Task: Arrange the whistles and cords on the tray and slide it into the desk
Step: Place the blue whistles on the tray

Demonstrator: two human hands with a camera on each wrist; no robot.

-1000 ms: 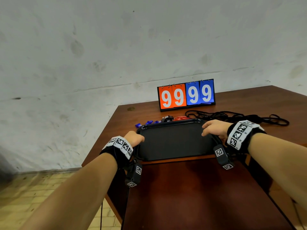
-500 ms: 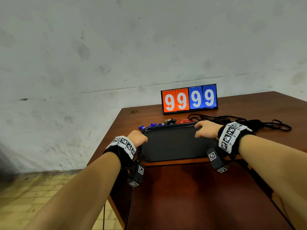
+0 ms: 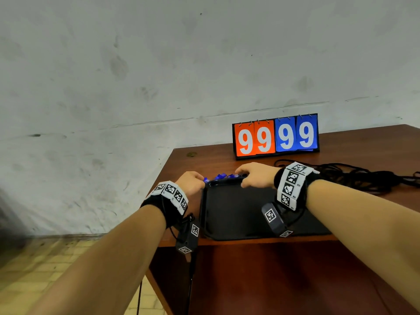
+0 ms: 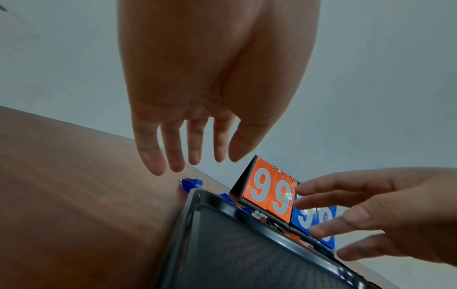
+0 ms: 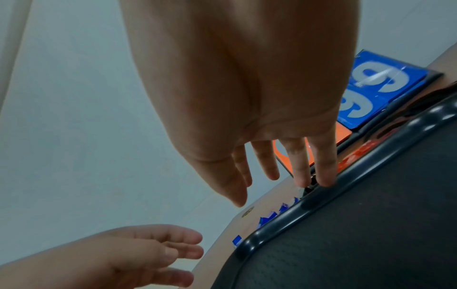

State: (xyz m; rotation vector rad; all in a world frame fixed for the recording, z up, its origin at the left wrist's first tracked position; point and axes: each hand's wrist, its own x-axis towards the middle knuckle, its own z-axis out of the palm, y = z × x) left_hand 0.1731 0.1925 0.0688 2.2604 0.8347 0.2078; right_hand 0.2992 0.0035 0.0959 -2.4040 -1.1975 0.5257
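A black tray (image 3: 229,214) is seen lying flat on the brown surface (image 3: 363,142), near its front edge. Blue whistles (image 3: 221,176) are lined up just beyond the tray's far rim, at 12 o'clock from it, with red ones (image 5: 356,154) further along that rim. Black cords (image 3: 359,176) are heaped at 2 o'clock from the tray. The left hand (image 3: 191,181) is held beside the far left corner, its grip released, fingers straight. The right hand (image 3: 256,175) is released too, fingertips (image 5: 326,180) touching the far rim. A flip scoreboard (image 3: 276,135) showing 9s stands behind.
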